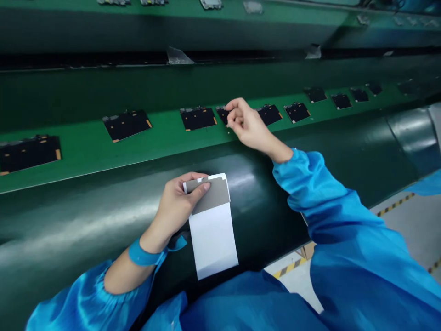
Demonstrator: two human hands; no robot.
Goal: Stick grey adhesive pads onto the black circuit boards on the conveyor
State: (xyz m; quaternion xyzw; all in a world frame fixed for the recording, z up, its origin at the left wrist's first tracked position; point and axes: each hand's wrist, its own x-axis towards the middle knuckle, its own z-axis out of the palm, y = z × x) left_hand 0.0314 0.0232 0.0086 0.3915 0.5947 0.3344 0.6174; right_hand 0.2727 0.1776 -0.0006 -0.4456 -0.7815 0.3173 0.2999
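My left hand (181,200) grips a white backing sheet (215,241) near its top, thumb in front. A grey rectangular sticker (217,193) covers the sheet's upper part, and the lower part hangs down. Over the green belt (165,131), my right hand (250,124) has its fingers curled in towards the thumb. Whatever sits between them, if anything, is too small to name. Just behind those fingertips lies a black flat panel (222,116), partly hidden; I cannot tell whether they touch it. Another black panel (269,115) lies close to the right of this hand.
More black panels with orange patches, such as one at the left (127,125) and one at the right (296,112), lie along the belt. A rounded dark green edge (86,220) runs in front. Small parts (211,4) sit on an upper green shelf (182,11).
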